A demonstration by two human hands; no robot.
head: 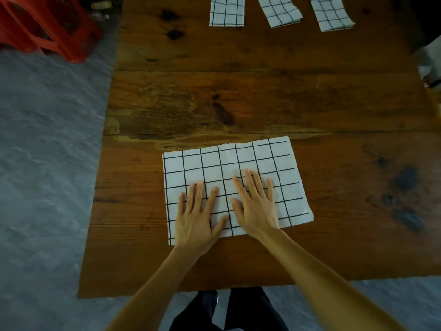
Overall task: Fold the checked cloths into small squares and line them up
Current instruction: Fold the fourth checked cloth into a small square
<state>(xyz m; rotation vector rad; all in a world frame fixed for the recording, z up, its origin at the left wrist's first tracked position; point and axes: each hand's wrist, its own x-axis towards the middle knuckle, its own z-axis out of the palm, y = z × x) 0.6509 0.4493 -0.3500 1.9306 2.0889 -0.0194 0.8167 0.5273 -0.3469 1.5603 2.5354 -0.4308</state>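
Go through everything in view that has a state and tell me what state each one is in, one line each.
Near checked cloth: lying flat on the table, not yet a small square.
Left hand: open, fingers spread, pressing the cloth.
Right hand: open, flat on the cloth.
Three far cloths: folded, lined up along the far edge.
Red stool: standing on the floor.

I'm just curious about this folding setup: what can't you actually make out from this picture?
- Head view: the three folded cloths at the table's far side are cut off by the top edge.
- The big cloth is partly covered by the left hand and right hand.
- The pale object at the right edge is blurred and cut off.
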